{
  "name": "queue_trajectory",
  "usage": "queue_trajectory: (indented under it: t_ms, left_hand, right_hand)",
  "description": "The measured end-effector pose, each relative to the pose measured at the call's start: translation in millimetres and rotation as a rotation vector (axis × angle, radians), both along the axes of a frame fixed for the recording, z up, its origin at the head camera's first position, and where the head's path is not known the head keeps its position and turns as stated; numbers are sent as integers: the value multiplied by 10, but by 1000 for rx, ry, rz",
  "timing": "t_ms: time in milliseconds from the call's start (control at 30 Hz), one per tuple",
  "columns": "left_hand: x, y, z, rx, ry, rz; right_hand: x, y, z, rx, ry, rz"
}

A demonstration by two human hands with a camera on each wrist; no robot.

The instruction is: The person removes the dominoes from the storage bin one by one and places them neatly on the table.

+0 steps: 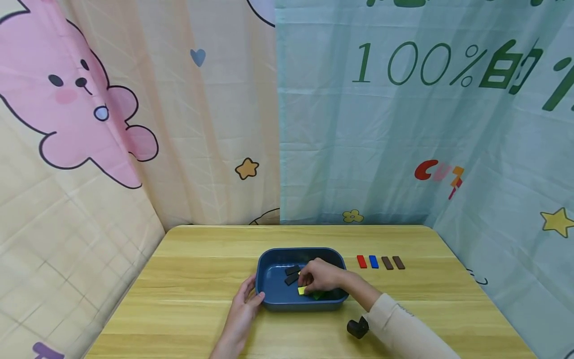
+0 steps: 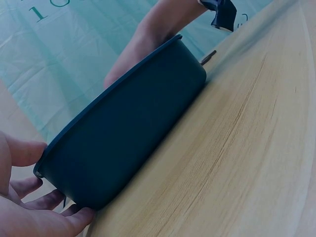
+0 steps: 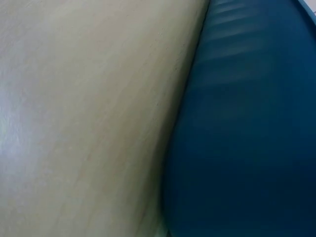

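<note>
A dark blue rectangular box (image 1: 273, 303) with a raised rim stands on the wooden table. My left hand (image 1: 244, 306) holds its left end; in the left wrist view the thumb (image 2: 27, 152) lies at the rim and the fingers bend round the lower corner. Reaching over the right side, my right hand (image 1: 324, 275) is inside the box, thumb and fingertips pinching a small yellow block (image 1: 301, 290). Beside those fingers lie two black blocks (image 1: 291, 279). Part of a green block (image 1: 318, 295) shows under the hand, which hides the rest of the contents there.
Right of the box, a red block (image 1: 361, 262), a blue block (image 1: 373, 262) and two brown blocks (image 1: 387, 263) lie in a row on the table (image 1: 193, 279). A black device (image 1: 358, 328) sits at the right wrist. Printed curtains (image 1: 350, 124) hang behind the table.
</note>
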State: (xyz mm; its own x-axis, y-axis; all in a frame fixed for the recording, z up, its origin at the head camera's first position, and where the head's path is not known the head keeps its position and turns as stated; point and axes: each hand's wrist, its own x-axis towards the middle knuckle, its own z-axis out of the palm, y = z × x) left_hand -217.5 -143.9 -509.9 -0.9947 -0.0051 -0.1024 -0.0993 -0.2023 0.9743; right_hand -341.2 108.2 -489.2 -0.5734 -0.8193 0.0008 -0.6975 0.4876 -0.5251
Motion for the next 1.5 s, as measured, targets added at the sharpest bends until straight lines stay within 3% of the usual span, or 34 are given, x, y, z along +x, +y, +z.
queue_trajectory:
  t_ms: [400, 967, 1500]
  left_hand:
    - [1, -1, -1, -2, 9, -4]
    - [-19, -8, -30, 7, 1, -2]
    - [-24, -7, -30, 9, -1, -3]
  right_hand:
    - [39, -15, 5, -8, 5, -38]
    - [1, 148, 120, -224, -6, -253]
    - [14, 458, 233, -313, -30, -303]
